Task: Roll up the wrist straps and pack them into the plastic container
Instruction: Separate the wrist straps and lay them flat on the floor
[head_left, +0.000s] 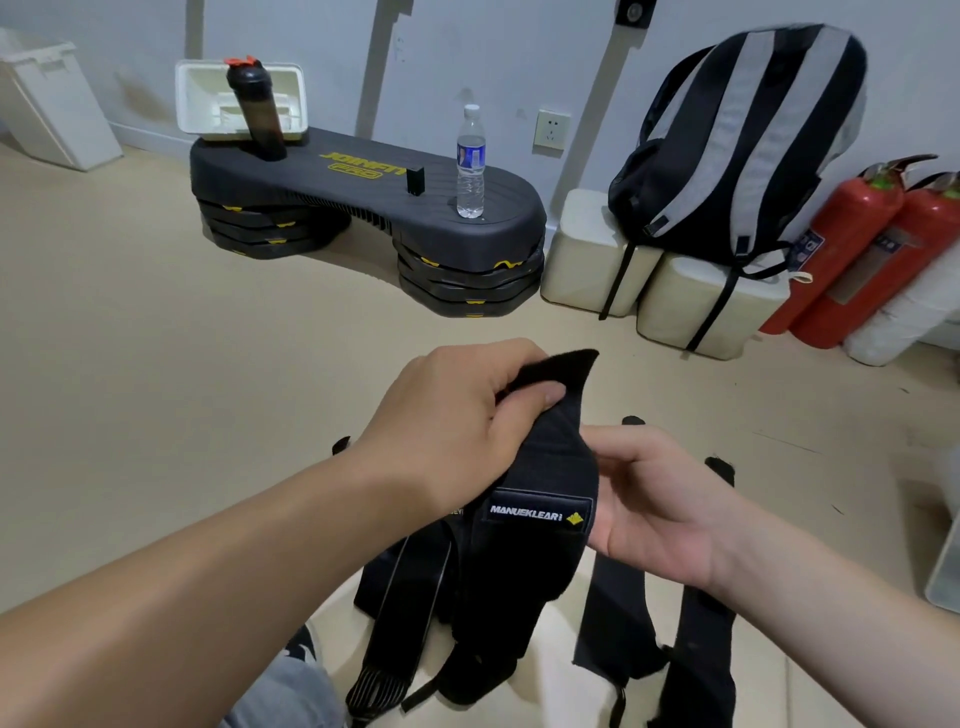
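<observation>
A black wrist strap (540, 467) with a white "MANUEKLEAR" label hangs in front of me, unrolled. My left hand (452, 415) pinches its upper end, fingers and thumb closed over the folded top flap. My right hand (654, 509) grips the strap's right edge beside the label. Below my hands lie other black straps: one (400, 597) at the left with a fringed end, and two more, one (618, 618) and another (706, 654), at the right. A pale plastic container (948, 561) shows only partly at the right edge.
On the beige floor ahead stands a black step platform (363, 192) holding a water bottle (470, 161), a dark shaker (260, 111) and a white tray. A striped backpack (737, 140) rests on white blocks; red fire extinguishers (852, 244) lean at the far right.
</observation>
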